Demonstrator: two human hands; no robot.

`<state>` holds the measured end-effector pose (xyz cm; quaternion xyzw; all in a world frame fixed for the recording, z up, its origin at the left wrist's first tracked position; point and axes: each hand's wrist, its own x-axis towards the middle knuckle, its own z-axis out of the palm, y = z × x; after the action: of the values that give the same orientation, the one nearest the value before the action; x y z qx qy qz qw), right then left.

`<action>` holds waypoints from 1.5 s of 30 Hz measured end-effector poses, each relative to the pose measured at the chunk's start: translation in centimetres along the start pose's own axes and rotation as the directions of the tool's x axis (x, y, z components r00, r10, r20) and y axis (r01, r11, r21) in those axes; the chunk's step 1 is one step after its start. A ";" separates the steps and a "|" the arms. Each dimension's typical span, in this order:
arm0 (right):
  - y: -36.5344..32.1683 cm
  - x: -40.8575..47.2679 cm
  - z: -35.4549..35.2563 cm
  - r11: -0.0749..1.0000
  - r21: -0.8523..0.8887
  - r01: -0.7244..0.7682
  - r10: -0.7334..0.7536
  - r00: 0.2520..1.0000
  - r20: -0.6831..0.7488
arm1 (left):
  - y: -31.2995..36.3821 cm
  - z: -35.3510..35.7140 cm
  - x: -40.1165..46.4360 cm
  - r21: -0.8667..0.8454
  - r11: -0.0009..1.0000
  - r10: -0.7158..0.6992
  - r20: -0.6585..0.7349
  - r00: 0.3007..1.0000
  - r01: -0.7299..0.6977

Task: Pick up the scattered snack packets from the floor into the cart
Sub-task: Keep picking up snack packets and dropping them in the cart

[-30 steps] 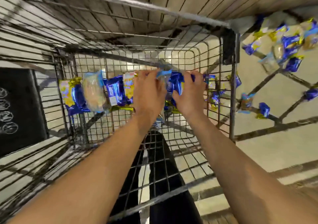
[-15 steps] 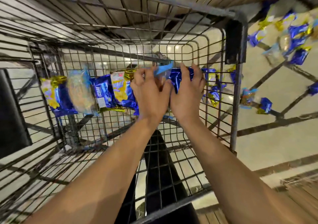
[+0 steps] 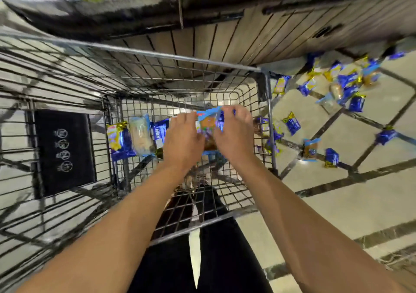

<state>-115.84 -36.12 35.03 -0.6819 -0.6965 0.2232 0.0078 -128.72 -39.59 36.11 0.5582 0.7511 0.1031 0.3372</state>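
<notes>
Both my hands reach down inside the wire cart (image 3: 269, 121). My left hand (image 3: 182, 141) and my right hand (image 3: 234, 135) together hold a light-blue snack packet (image 3: 208, 123) between them, low over the cart's bottom. A row of packets lies in the cart to the left: a blue and yellow packet (image 3: 118, 140), a pale clear packet (image 3: 141, 137) and a dark blue packet (image 3: 160, 132). Several blue and gold packets (image 3: 344, 83) lie scattered on the tiled floor to the right of the cart, with others (image 3: 311, 149) nearer.
A black panel with white icons (image 3: 64, 152) sits on the cart's left section. A slatted wooden shelf base (image 3: 225, 42) rises beyond the cart. My dark trouser legs (image 3: 225, 247) stand behind the cart. Tiled floor with dark lines (image 3: 337, 202) spreads to the right.
The view tilted up and back, showing more shelf and floor. My hands stayed together in the cart, and the light-blue packet now shows more fully between them.
</notes>
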 end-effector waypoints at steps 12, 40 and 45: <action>-0.8 -10.5 -13.8 0.977 -0.212 0.004 -0.037 0.988 -0.152 | 7.4 -10.2 -7.4 0.444 0.821 0.429 -0.066 0.901 -0.358; 35.0 -35.6 -24.5 0.934 0.073 -0.350 0.356 0.896 -0.266 | 35.8 13.4 -29.6 0.468 0.647 0.633 0.109 0.766 -0.601; 38.1 -32.8 -25.9 0.949 0.059 -0.309 0.314 0.915 -0.252 | 38.4 15.2 -26.4 0.470 0.672 0.606 0.095 0.790 -0.572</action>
<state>-69.34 -60.76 55.77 -0.8072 -0.5700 0.1370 0.0690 -85.79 -53.30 55.42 0.8311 0.5434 0.0382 0.1121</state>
